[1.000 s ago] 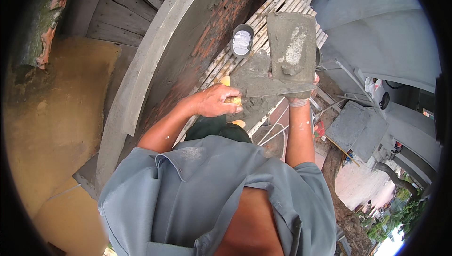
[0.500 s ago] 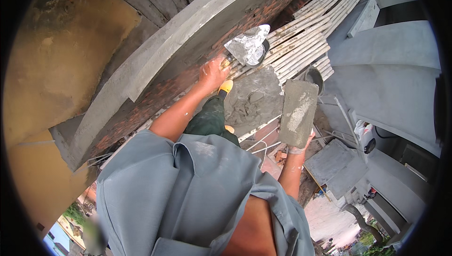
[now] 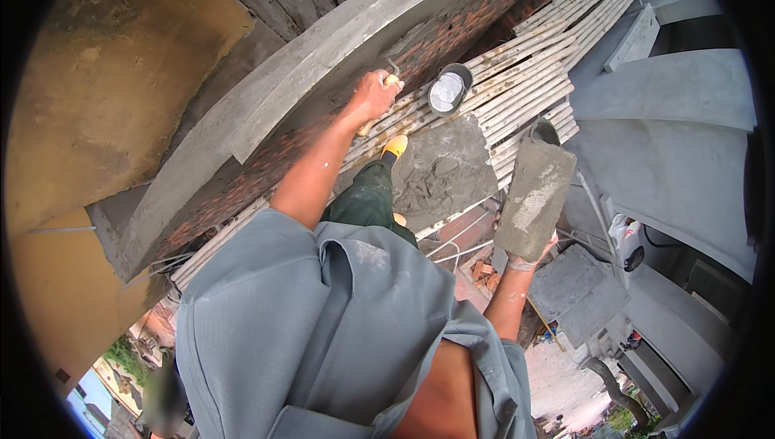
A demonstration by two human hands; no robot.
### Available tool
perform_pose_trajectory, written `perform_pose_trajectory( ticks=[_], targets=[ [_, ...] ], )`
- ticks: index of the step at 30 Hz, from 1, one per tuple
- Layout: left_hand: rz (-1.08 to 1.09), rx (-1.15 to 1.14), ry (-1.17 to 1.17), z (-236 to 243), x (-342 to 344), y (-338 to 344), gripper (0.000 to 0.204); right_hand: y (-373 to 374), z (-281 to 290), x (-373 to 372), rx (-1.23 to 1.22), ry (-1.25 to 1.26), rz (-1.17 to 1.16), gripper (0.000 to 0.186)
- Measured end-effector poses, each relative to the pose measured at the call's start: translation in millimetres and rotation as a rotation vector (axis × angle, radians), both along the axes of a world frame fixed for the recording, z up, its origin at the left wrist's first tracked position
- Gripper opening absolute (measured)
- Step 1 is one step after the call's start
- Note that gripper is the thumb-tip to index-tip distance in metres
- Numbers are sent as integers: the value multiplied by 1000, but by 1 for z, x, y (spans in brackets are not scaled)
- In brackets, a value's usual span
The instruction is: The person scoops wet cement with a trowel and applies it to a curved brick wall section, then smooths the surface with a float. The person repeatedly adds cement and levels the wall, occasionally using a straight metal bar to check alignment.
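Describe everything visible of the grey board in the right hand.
The grey board is roughly rectangular and looks mortar-coated, with a paler streak along its middle; the material beneath and any handle are hidden. It slants in view, its far end partly hiding a dark container. The right hand supports its near end from below.

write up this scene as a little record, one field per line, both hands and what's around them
Left hand: grips a trowel by its handle, near the wall; blade hard to make out
Right hand: holds a mortar-smeared board that hides most of it
Wall: red brick, partly coated grey
Bucket: on the pale poles, pale contents
Wet mortar: lies to the right of a yellow shoe
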State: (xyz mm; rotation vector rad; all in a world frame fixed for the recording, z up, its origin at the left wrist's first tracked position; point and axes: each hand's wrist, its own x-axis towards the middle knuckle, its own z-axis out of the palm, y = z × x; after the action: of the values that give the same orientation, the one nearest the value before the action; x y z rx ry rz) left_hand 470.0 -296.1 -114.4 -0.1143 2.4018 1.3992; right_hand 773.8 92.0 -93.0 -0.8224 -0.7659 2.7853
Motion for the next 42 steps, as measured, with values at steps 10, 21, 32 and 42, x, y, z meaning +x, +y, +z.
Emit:
perform_pose_trajectory(
  ticks=[10,21,32,42],
  targets=[
    [-159,-294,99,-40,28,-4,47,-23,29,-7,-8,11,104,90],
    [-33,-298,319,-10,48,-20,39,-22,29,-6,-18,146,152,89],
    [-202,-467,103,22,122,-115,40,-44,28,-7,-82,101,152,94],
    [-200,-366,122,77,78,-102,42,-48,44,-14,-81,201,180,94]
  ],
)
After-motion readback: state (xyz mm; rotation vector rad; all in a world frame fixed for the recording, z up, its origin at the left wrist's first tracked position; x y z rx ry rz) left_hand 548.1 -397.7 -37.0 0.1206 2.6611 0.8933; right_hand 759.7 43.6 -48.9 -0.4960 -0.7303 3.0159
